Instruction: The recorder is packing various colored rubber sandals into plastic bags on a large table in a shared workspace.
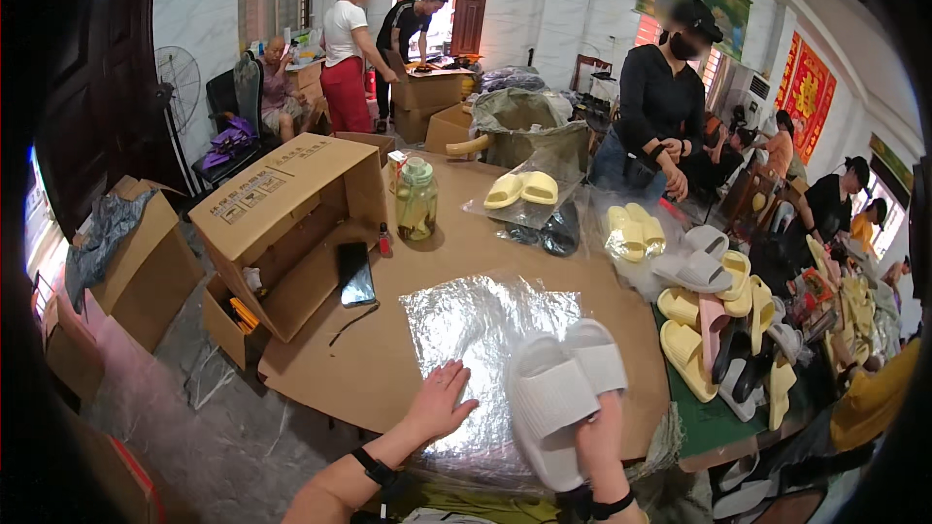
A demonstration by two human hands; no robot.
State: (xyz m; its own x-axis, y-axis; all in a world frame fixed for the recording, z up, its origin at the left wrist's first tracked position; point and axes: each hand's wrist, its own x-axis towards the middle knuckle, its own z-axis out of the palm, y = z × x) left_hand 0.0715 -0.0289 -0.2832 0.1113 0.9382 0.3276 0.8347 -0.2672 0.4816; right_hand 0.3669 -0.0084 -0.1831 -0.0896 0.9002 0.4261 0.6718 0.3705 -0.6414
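My left hand (441, 404) lies flat, fingers stretched out, on shiny clear plastic bags (485, 325) spread on the brown cardboard tabletop (388, 369). In my right hand (600, 432) is a pair of light grey slippers (546, 388), one overlapping the other, gripped from their right side; part of the grip is hidden by the soles. The slippers are over the right part of the plastic. Beyond them are yellow slippers (521, 189) on clear plastic and dark slippers (557, 233) beside these.
An open cardboard box (291, 170), a phone (356, 277) and a jar of liquid (416, 199) stand or lie at the left. Loose slippers (687, 354) pile up on the right. Across the table stands a person in black (660, 102); several others are farther back.
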